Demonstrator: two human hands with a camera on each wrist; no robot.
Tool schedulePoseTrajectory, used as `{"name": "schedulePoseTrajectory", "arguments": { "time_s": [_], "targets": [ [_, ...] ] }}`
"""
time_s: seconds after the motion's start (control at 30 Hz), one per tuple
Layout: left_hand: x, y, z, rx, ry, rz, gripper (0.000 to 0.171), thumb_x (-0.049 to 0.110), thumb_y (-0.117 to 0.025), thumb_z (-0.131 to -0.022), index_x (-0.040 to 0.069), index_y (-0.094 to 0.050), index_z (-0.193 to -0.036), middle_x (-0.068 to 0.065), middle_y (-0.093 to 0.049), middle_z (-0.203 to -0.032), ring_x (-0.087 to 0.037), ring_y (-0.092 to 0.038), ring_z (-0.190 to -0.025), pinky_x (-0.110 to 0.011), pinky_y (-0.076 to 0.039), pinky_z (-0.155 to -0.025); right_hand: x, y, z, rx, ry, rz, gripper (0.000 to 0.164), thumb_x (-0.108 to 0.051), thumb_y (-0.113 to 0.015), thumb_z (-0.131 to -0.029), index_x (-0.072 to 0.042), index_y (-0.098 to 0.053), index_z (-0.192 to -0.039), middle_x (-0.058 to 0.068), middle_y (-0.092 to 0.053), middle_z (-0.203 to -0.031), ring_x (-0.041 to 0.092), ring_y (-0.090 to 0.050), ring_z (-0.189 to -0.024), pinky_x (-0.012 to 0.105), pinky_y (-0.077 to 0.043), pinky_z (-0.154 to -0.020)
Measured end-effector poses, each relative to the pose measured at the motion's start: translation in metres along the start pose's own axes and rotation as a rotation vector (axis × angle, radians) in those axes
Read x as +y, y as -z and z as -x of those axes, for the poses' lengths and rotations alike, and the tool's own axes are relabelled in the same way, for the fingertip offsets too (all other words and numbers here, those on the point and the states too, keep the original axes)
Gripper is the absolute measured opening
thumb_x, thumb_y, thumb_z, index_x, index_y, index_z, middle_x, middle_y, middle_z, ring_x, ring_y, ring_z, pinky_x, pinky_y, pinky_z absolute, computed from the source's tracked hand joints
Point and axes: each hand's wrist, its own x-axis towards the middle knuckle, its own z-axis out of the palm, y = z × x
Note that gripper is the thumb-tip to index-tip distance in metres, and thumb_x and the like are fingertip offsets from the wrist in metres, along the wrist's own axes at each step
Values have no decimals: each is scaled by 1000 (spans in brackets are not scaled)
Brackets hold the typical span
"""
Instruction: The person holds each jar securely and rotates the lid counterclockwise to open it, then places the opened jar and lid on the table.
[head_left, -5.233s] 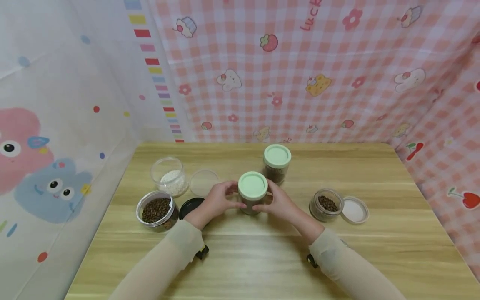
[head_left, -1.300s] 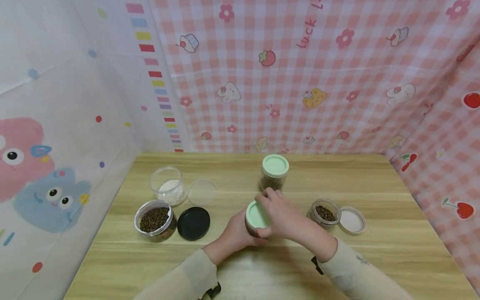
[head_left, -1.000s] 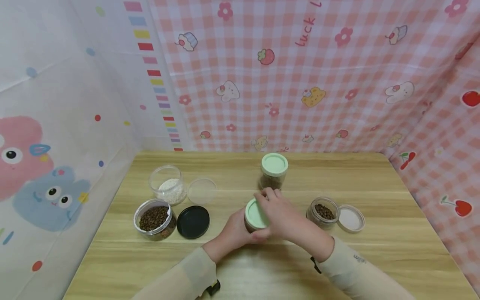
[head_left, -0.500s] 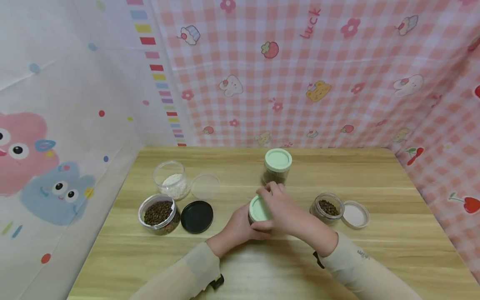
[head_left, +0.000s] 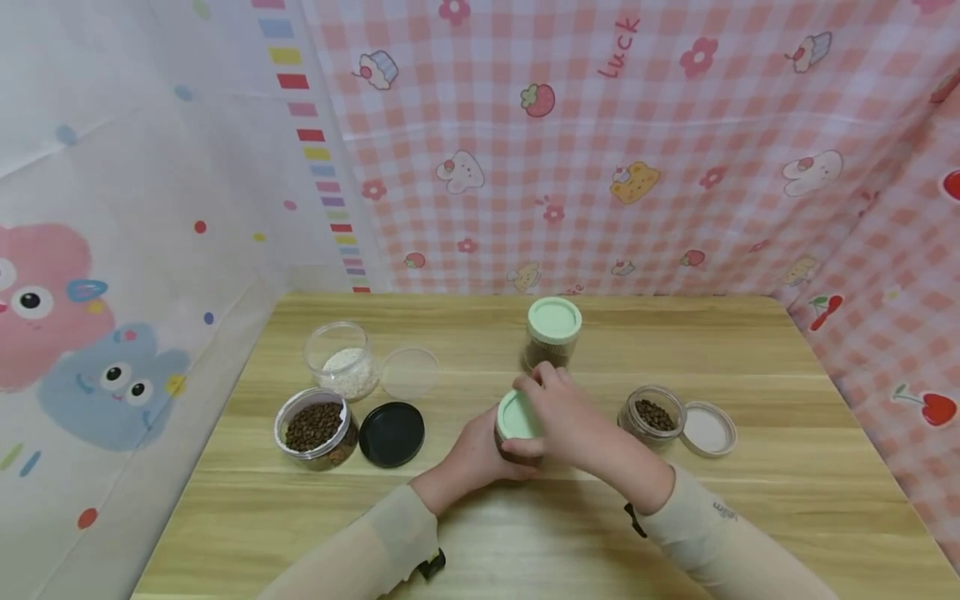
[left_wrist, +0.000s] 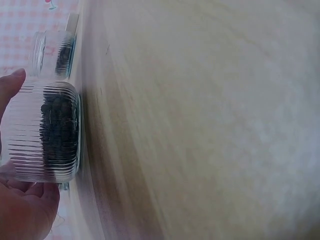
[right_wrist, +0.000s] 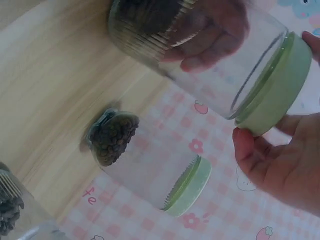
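A glass jar [left_wrist: 57,132] with a ribbed base stands upright on the table, dark beans in its lower part. My left hand [head_left: 472,454] grips the jar's body from the left, with the thumb and fingers around the glass in the left wrist view. On the jar's mouth sits a light green lid [head_left: 517,414]. My right hand [head_left: 564,421] holds this lid by its rim from above, and the right wrist view shows fingertips on opposite edges of the green lid [right_wrist: 282,85]. Just behind stands a similar lidded jar [head_left: 551,346], also with beans, untouched.
On the left are a clear tub of white grains [head_left: 337,342], an open tub of brown beans [head_left: 333,450], a black lid [head_left: 392,434] and a clear lid [head_left: 410,372]. On the right, a small open bean jar [head_left: 637,429] stands beside a white-lined lid [head_left: 708,429].
Since the oldest frame, the jar has come toward me and my right hand has shifted from its side onto the lid. Over the last second the hands have barely moved.
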Motion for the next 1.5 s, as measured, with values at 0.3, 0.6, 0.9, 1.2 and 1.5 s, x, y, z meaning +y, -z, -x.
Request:
{"name": "schedulePoseTrajectory", "arguments": {
  "time_s": [0.3,0.6,0.9,1.2,1.5],
  "targets": [
    [0,-1,-1,13,-4,-23,92,33,-90,-57,14,-44,-135,1,-60,-121,-15,-56,-110,-34,-46,-96,-1,7,0,-43,37,16,82,-49,-80,-65,-10,-52,-131,12,-48,-122,29,-45,-108,42,-48,-87],
    [-3,-1,-1,22,-28,-67,92,34,-88,-58,12,-43,-135,0,-60,-120,-15,-56,-109,-33,-46,-95,0,4,0,-74,60,-12,82,-38,-83,-59,-14,-53,-131,7,-49,-124,26,-46,-112,41,-47,-88],
    [-1,0,0,6,-7,-22,97,37,-90,-57,16,-41,-138,1,-58,-123,-14,-55,-112,-34,-45,-97,-1,5,0,-76,20,29,82,-47,-82,-63,-9,-53,-131,11,-49,-121,28,-47,-106,41,-48,-86],
    [0,0,0,-6,6,6,96,36,-90,-57,16,-41,-138,2,-58,-123,-14,-55,-111,-34,-45,-97,-1,7,0,-70,29,23,83,-51,-79,-68,-9,-50,-133,15,-47,-124,30,-45,-108,42,-47,-89],
    [0,0,0,6,-19,-51,93,35,-88,-60,9,-43,-136,-4,-59,-122,-18,-56,-111,-36,-46,-96,-2,9,0,-113,71,-28,85,-47,-82,-64,-17,-49,-136,11,-43,-135,30,-41,-118,44,-46,-92]
  ]
}}
